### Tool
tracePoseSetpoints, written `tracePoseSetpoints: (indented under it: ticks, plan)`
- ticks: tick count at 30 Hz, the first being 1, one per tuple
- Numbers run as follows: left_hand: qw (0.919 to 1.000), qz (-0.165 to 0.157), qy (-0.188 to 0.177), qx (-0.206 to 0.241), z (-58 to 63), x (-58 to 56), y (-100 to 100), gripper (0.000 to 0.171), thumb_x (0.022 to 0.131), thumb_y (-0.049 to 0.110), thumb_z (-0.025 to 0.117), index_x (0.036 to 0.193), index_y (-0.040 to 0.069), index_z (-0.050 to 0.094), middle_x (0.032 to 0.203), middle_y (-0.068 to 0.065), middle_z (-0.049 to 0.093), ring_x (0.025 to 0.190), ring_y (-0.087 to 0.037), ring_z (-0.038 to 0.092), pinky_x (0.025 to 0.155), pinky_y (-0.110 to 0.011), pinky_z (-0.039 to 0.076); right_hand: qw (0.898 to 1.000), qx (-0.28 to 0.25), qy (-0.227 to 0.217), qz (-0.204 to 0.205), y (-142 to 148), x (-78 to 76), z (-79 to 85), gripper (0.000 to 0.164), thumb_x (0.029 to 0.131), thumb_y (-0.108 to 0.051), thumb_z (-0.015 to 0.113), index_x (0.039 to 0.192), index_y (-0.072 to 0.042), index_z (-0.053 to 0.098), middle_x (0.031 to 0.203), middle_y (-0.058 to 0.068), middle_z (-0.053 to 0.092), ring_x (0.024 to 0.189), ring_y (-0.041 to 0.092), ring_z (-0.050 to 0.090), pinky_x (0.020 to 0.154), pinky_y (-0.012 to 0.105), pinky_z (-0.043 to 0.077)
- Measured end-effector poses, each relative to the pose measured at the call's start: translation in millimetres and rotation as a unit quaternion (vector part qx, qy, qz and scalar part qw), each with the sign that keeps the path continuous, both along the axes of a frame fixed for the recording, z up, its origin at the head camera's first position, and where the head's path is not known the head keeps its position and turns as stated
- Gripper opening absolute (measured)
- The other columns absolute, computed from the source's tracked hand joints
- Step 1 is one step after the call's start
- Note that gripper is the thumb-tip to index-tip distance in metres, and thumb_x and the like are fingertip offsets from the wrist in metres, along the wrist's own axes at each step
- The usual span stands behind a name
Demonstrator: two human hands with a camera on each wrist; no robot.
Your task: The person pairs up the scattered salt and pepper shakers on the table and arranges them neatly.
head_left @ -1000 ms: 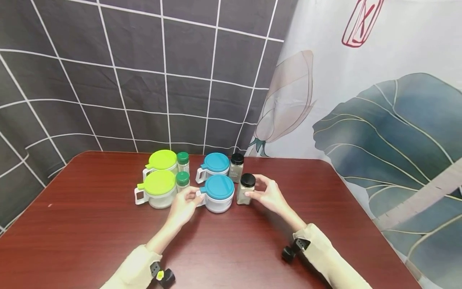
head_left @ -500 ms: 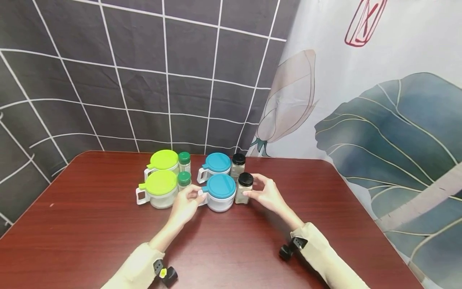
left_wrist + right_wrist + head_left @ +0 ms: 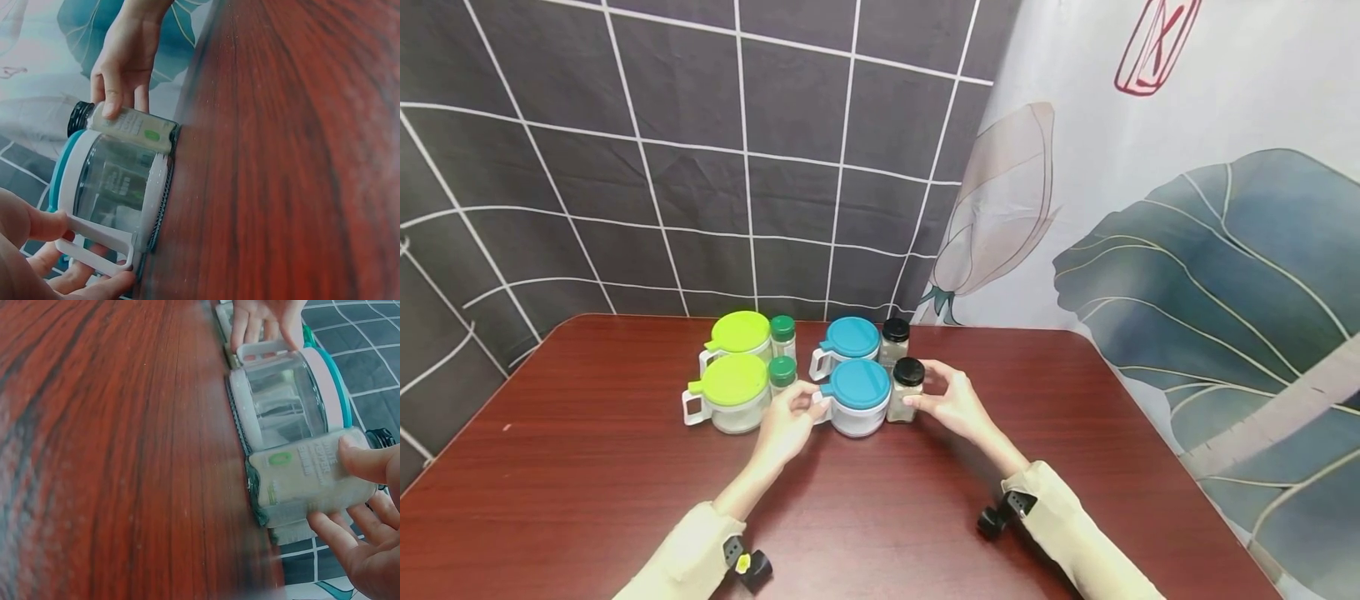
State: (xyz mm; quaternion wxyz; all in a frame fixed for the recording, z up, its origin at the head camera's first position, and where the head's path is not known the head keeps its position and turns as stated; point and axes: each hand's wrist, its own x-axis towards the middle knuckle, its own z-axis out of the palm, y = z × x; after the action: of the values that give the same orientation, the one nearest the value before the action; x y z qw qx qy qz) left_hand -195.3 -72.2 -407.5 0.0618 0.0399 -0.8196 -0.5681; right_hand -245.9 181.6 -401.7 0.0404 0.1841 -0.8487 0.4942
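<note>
My left hand (image 3: 786, 423) pinches the white handle (image 3: 103, 244) of the front glass seasoning pot with a blue lid (image 3: 859, 385). On that pot's right side, a square spice jar with a black cap (image 3: 904, 404) stands upright, held by my right hand (image 3: 957, 406) with the thumb on its front face. In the right wrist view the spice jar (image 3: 306, 475) appears to touch the pot's clear wall (image 3: 284, 403). Its printed label carries a green mark. Behind these two stand another blue-lidded pot (image 3: 850, 337) and another black-capped spice jar (image 3: 894, 342).
Left of my left hand stand two lime-lidded pots, a front one (image 3: 735, 382) and a back one (image 3: 740, 332). Beside them are two green-capped shakers, the front (image 3: 782, 372) and back (image 3: 783, 335). All are on a reddish-brown table (image 3: 880, 517) before a grey checked cloth (image 3: 685, 192).
My right hand has slid the black-capped spice jar slightly left, closing the small gap to the front blue-lidded pot. My left hand keeps its hold on the pot's handle.
</note>
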Motion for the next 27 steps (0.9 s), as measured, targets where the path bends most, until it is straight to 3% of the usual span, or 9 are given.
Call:
tracePoseSetpoints:
  ticks: [11,19,27]
  plan:
    - [1.0,-0.004,0.002,0.008,-0.7,-0.2,-1.6,0.018,0.087,0.011,0.067,0.102,0.001,0.065,0.103,-0.022,0.07,0.096,-0.032,0.068,0.087,-0.044,0.054,1.0,0.001,-0.001,0.003,-11.1,20.5,27.5,0.047,0.078,0.001,0.074,0.121,0.008,0.057,0.112,0.026,0.067,0.103,0.039,0.066,0.09,0.048,0.053]
    - [1.0,-0.002,0.004,0.006,-0.7,2.1,-1.5,0.018,0.088,0.01,0.064,0.103,0.0,0.066,0.103,-0.022,0.07,0.098,-0.033,0.068,0.088,-0.045,0.053,1.0,-0.005,-0.005,-0.009,-6.0,3.5,0.3,0.051,0.076,-0.006,0.078,0.123,0.0,0.059,0.114,0.021,0.068,0.105,0.034,0.066,0.091,0.046,0.053]
    - [0.9999,0.003,0.013,0.002,1.6,6.0,0.2,0.022,0.09,0.01,0.063,0.108,-0.002,0.065,0.104,-0.023,0.07,0.099,-0.034,0.068,0.09,-0.045,0.053,1.0,-0.027,-0.008,-0.009,-6.6,2.7,-3.4,0.05,0.076,-0.007,0.079,0.122,-0.003,0.06,0.113,0.019,0.069,0.105,0.032,0.067,0.092,0.045,0.053]
